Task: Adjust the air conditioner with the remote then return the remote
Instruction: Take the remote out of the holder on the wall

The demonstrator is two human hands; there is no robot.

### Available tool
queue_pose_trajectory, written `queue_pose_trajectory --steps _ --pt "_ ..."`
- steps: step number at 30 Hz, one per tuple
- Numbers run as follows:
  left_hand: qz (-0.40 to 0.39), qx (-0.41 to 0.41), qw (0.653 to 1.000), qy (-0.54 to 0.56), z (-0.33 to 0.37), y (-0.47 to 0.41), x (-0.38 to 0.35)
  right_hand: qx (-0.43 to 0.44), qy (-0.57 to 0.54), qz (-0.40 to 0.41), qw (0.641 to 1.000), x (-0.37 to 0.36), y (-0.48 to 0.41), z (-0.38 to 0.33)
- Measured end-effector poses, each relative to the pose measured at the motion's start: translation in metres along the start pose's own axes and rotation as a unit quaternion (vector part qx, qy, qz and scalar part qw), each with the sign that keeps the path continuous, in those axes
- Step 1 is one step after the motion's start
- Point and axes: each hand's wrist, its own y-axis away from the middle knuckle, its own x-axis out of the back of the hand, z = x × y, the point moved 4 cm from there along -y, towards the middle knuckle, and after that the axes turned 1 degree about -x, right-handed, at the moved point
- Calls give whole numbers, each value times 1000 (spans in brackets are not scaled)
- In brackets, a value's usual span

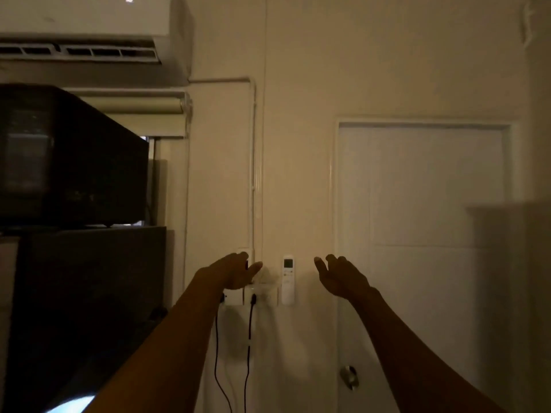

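A white remote [288, 278] with a small screen hangs upright in a holder on the wall, between my two raised hands. My left hand [235, 271] is open to its left, fingers spread in front of the wall sockets, not touching the remote. To the right of the remote, my right hand [340, 275] is also open, a short gap away, holding nothing. The white air conditioner [89, 31] is mounted high on the wall at the upper left, with its vent slats visible and a lit display at the top.
A black microwave [68, 156] sits on a dark fridge [89, 293] at the left. Wall sockets [250, 295] with two black cables [247, 353] hang below my left hand. A white door [423, 234] with a metal knob [348, 377] is on the right. The room is dim.
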Motion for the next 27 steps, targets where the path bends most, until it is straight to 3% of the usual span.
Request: queue_pose_trajectory --steps 12,18,23,27 --pt "-19 16 1000 -8 1 -152 -82 24 -47 -37 998 -97 -138 49" --pt "-4 28 999 42 2 -215 -132 74 -89 4 993 -145 -196 67" --pt "134 28 981 137 -4 -250 -166 118 -134 23 984 -184 -216 61" --pt "235 55 922 302 -7 -263 -190 84 -177 39 980 -210 -215 61"
